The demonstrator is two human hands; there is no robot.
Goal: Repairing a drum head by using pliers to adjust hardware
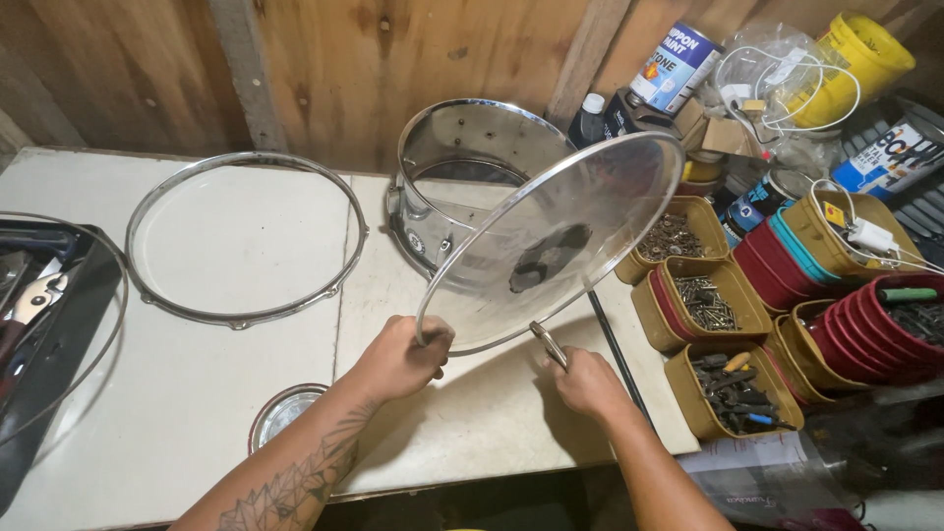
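Clear drumhead (551, 246) with dark centre patch, chrome shell (462, 157), white tabletop (197, 393).

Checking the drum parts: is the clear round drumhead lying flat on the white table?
No: the clear round drumhead is tilted up off the white table, gripped at its rim by the left hand.

Bright, even, warm-white light from above and slightly in front. Soft shadows under both hands (492, 369) on the pale surface (197, 393). Faint sheen across the clear drum head (551, 246), sharper glints on the chrome shell (462, 167) and loose hoop (246, 236). Centre crisp; wide-angle bending at the edges. Lower right corner dim and smeared. Wooden wall (324, 69) evenly lit, no blown highlights.
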